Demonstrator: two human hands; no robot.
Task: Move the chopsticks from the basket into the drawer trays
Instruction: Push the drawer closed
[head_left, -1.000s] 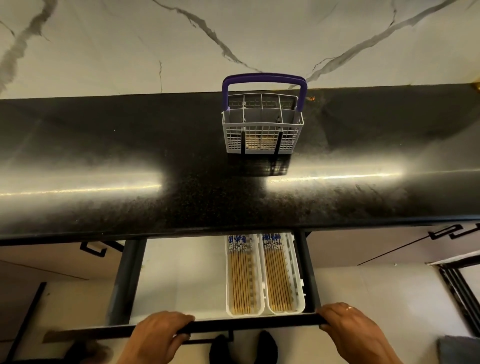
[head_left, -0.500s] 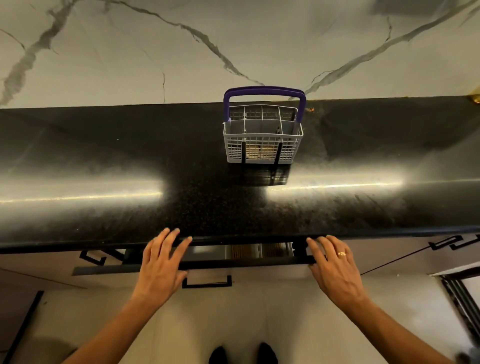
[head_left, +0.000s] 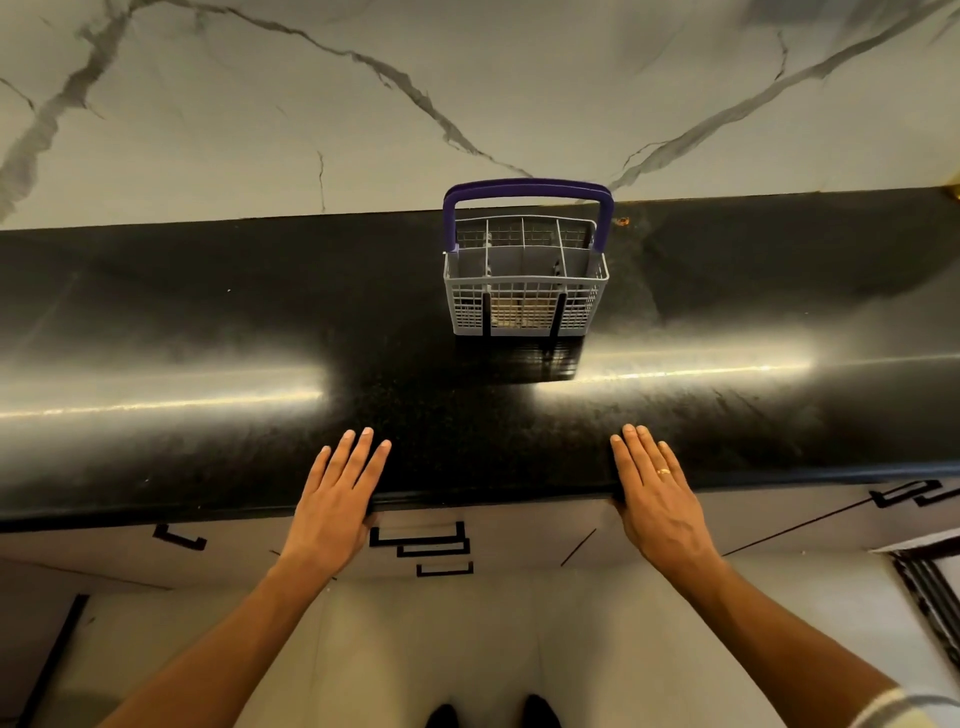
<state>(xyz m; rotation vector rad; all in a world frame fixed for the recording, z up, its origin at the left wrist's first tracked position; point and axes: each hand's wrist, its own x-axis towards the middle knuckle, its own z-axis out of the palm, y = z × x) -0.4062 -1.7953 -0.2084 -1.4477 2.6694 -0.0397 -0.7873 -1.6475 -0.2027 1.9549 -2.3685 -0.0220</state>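
Black polished stone makes up the counter (head_left: 208, 312), and on it, toward the back by the marbled wall (head_left: 260, 104), a grey plastic basket (head_left: 524, 291) with a purple handle (head_left: 527, 188) is set upright. Its compartments are seen from above and no chopsticks are seen standing in them; something pale shows through the front grid low down, but what it is cannot be told. The drawer (head_left: 421, 525) under the counter edge is seen shut, so the trays and any chopsticks in them are hidden from this view.

The left hand (head_left: 332, 499) is laid flat over the counter's front edge, fingers straight and slightly apart, nothing held. The right hand (head_left: 657, 499), with a ring on one finger, is laid the same way well to the side, fingers straight and close together, also holding nothing. Both are well apart from the basket.

From how things lie, the task is judged to be finished or all but finished: the basket appears emptied and the drawer closed. Nothing more seems to be left, unless the pale thing in the basket bottom proves to be a stray piece.
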